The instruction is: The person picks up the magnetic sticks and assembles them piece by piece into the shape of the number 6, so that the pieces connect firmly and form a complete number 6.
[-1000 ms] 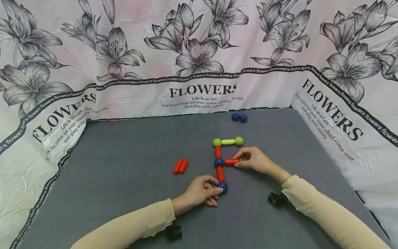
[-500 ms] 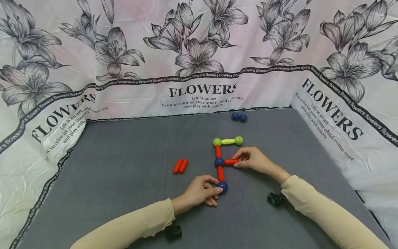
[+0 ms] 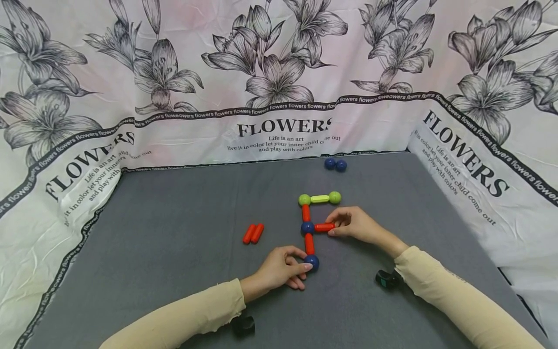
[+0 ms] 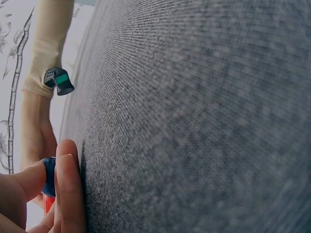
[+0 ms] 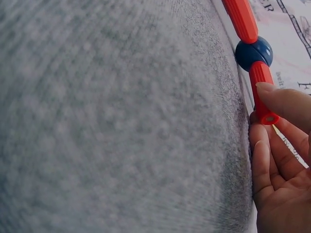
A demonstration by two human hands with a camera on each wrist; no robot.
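Note:
My left hand [image 3: 279,269] pinches the lower blue ball [image 3: 313,261] between thumb and fingers; that ball [image 4: 48,177] also shows in the left wrist view. A red rod [image 3: 309,244] runs from it to the middle blue ball [image 3: 307,227]. Between thumb and fingers, my right hand [image 3: 359,225] holds another red rod [image 3: 323,227], whose inner end touches the middle ball sideways. The right wrist view shows this rod [image 5: 262,90] against the blue ball [image 5: 253,54]. Farther up, a red rod [image 3: 306,212] leads to a green ball [image 3: 304,199], a green rod [image 3: 320,198] and a second green ball [image 3: 334,197].
Two loose red rods [image 3: 253,233] lie side by side left of the joined pieces. Two blue balls [image 3: 335,165] sit together near the back edge of the grey tabletop [image 3: 183,218]. Behind stands a flower-printed cloth [image 3: 279,131]. Each wrist carries a small black camera [image 3: 387,278].
The red rod in my right hand has closed a small gap and now meets the middle blue ball. My left hand stays on the lower ball.

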